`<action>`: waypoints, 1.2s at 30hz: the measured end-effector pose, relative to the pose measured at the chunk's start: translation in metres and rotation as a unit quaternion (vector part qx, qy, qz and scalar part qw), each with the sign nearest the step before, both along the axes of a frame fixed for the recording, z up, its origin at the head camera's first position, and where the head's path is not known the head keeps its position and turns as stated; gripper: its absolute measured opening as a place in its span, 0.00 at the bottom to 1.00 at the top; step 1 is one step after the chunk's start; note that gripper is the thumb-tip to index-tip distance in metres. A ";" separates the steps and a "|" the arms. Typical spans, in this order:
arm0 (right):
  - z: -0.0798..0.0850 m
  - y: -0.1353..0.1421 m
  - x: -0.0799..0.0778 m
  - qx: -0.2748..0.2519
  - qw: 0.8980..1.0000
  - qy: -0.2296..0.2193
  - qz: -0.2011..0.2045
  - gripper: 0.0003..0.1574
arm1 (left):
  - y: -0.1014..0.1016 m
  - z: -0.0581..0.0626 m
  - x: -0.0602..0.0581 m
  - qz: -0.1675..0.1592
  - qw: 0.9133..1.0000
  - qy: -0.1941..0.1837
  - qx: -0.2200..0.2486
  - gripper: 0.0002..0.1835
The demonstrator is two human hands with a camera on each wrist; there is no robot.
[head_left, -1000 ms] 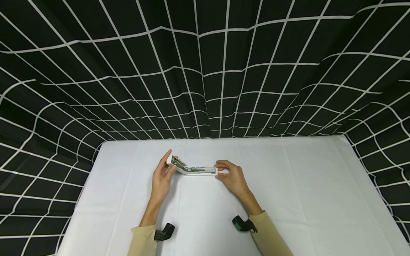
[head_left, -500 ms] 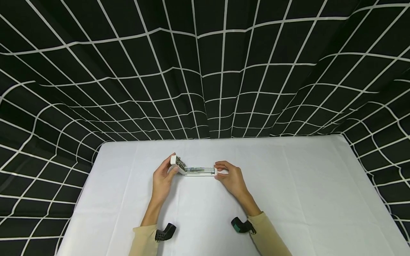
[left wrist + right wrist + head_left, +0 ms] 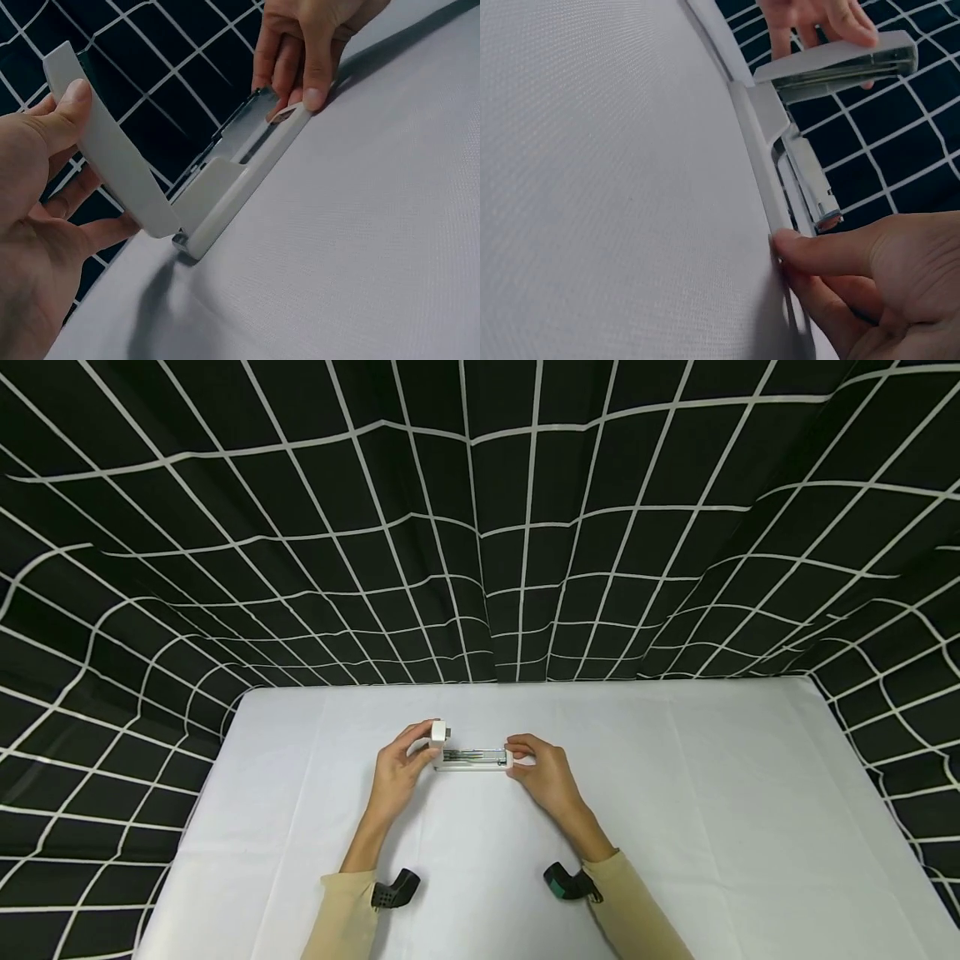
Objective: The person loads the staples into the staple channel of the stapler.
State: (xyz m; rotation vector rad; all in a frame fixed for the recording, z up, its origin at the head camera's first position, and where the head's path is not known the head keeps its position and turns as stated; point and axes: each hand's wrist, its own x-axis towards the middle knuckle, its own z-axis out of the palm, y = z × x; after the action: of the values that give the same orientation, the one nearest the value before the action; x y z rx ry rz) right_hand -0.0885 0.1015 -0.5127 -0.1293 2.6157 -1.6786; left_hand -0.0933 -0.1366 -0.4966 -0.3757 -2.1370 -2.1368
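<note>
A slim white hinged device with metal parts inside (image 3: 474, 767) lies lengthwise on the white table in the head view. Its left section (image 3: 112, 146) is folded up at a steep angle, while the long base (image 3: 251, 176) lies flat. My left hand (image 3: 393, 779) holds the raised section, thumb on one face and fingers behind it. At the base's far end, my right hand (image 3: 553, 782) pinches the white edge between thumb and fingers. A metal strip (image 3: 810, 172) runs along the base in the right wrist view. Metal rods show inside it from above.
A white cloth covers the table (image 3: 712, 793). Black curtains with a white grid (image 3: 510, 527) hang behind and at both sides. Black wrist cameras (image 3: 396, 889) sit at both sleeve cuffs.
My left hand has moved right and swung the device's left section from a low slant to nearly upright. My right hand has stayed at the base's right end.
</note>
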 end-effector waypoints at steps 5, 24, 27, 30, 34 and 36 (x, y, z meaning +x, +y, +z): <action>0.002 -0.001 0.001 0.010 1.000 0.000 -0.003 0.29 | 0.008 0.013 0.003 -0.013 0.999 0.008 -0.033 0.21; -0.002 0.002 -0.001 0.007 1.000 -0.001 -0.007 0.29 | 0.038 -0.008 0.003 0.024 0.979 0.083 -0.182 0.20; -0.001 0.002 -0.001 0.010 1.000 0.000 -0.004 0.28 | 0.042 -0.014 0.001 0.014 0.973 0.088 -0.214 0.20; -0.001 0.001 -0.001 0.013 1.000 -0.003 0.000 0.28 | 0.046 -0.020 0.000 0.005 0.964 0.094 -0.250 0.20; 0.000 0.001 -0.002 0.018 1.000 -0.001 0.000 0.29 | 0.049 -0.022 -0.001 0.007 0.962 0.104 -0.252 0.20; 0.001 0.001 -0.001 0.017 1.000 0.000 -0.002 0.29 | 0.050 -0.023 -0.002 0.011 0.961 0.109 -0.254 0.20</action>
State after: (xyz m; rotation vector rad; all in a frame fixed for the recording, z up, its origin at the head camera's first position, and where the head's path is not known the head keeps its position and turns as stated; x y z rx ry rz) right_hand -0.0900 0.1026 -0.5122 -0.1223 2.6458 -1.6336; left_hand -0.0953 -0.0863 -0.5192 -0.5895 -2.5071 -1.4233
